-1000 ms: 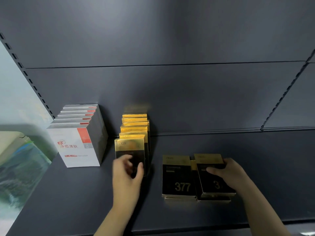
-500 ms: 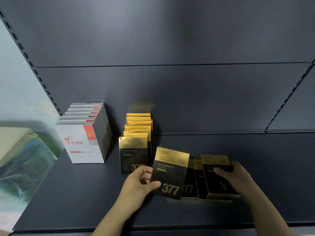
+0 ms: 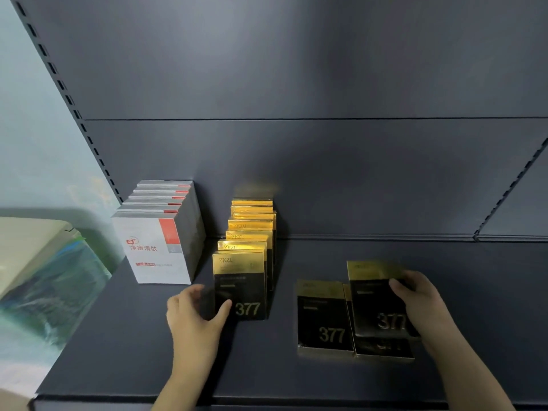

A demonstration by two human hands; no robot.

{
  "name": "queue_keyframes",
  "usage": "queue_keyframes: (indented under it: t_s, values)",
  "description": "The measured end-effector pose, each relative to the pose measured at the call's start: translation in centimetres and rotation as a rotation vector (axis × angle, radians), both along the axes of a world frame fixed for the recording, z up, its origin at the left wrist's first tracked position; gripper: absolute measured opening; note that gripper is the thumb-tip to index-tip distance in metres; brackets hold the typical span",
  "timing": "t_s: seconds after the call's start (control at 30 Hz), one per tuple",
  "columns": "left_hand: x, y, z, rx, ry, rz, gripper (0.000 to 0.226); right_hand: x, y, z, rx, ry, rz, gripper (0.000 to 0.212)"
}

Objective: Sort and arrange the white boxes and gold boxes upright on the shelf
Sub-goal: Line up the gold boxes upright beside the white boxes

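Several white boxes (image 3: 160,250) stand upright in a row at the shelf's back left. To their right runs a row of upright gold boxes (image 3: 250,229). My left hand (image 3: 195,315) grips the front gold box (image 3: 241,283) of that row, thumb on its black lower face marked 377. Further right, a gold box (image 3: 323,315) lies flat on the shelf, next to another flat one (image 3: 382,348). My right hand (image 3: 421,298) holds a tilted gold box (image 3: 375,298) just above that second one.
The dark grey shelf (image 3: 267,366) has a back panel close behind both rows. Perforated uprights flank it at left and right. A pale bundle wrapped in plastic (image 3: 38,277) lies beyond the shelf's left end. Bare shelf surface stretches to the right.
My left hand carried a gold box from the flat pile to the front of the upright gold row. My right hand lifted and tilted the top box of the right pile.
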State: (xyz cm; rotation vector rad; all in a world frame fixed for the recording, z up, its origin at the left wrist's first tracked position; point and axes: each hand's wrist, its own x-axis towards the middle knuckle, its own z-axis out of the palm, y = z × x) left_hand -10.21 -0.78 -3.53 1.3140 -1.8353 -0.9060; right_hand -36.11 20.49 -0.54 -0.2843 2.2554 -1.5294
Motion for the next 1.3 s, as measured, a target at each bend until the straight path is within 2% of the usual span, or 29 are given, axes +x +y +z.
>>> queue_keyframes:
  t_s: [0.1,0.17,0.23,0.27,0.33,0.4,0.53,0.7,0.77,0.87,0.93,1.0,1.03,1.1,1.17,1.23,1.3]
  values:
    - [-0.4,1.8,1.4,-0.028,0.148,-0.094,0.034,1.7,-1.5,1.1,-0.152,-0.128,-0.007,0.010]
    - [-1.4,3.3,2.3,0.164,0.248,-0.307,0.030,3.6,-2.8,1.8,-0.242,-0.205,0.076,0.012]
    - [-2.5,4.7,3.2,0.415,0.322,-0.516,0.037,6.0,-4.1,2.4,-0.280,-0.208,0.231,0.015]
    - [-2.9,5.0,3.3,0.467,0.327,-0.579,0.040,7.1,-4.6,2.4,-0.267,-0.191,0.318,0.017]
    - [-3.0,4.9,3.3,0.433,0.326,-0.610,0.037,8.6,-5.5,2.1,-0.190,-0.153,0.462,0.020]
    - [-2.2,4.1,2.9,0.403,0.366,-0.536,0.034,8.7,-5.8,1.4,-0.151,-0.145,0.494,0.021]
    - [0.1,1.2,1.4,0.374,0.363,-0.336,0.025,5.2,-4.6,0.6,0.000,-0.014,0.225,0.024]
    - [0.5,0.0,-0.4,0.204,0.221,-0.243,0.030,1.9,-2.5,-0.4,0.456,0.179,0.143,0.057]
    - [0.1,0.0,-0.8,0.149,0.223,-0.154,0.034,1.9,-2.4,-0.4,0.526,0.184,0.125,0.065]
    - [-0.4,0.0,-1.0,0.065,0.150,-0.014,0.053,1.8,-2.1,-1.0,0.557,0.123,0.152,0.074]
    - [-0.4,0.6,-0.5,-0.082,0.145,0.025,0.057,1.5,-1.6,-1.2,0.546,0.092,0.172,0.082]
    - [-0.6,2.2,0.0,-0.237,0.188,-0.118,0.048,1.2,-1.3,-1.4,0.571,0.071,0.182,0.090]
    - [-0.9,3.2,0.3,-0.235,0.181,-0.264,0.039,1.0,-1.2,-1.5,0.598,0.073,0.191,0.093]
    - [-2.3,5.3,0.7,-0.075,0.078,-0.569,0.030,1.0,-1.1,-1.6,0.656,0.065,0.208,0.092]
    - [-4.1,7.3,0.1,0.081,-0.121,-0.724,0.040,1.2,-1.1,-1.6,0.671,0.060,0.211,0.083]
    - [-5.8,8.4,-0.6,0.206,-0.283,-0.746,0.065,1.5,-1.2,-1.6,0.659,0.070,0.210,0.077]
    - [-6.9,8.9,-0.4,0.327,-0.250,-0.754,0.071,1.8,-1.2,-1.6,0.638,0.073,0.198,0.078]
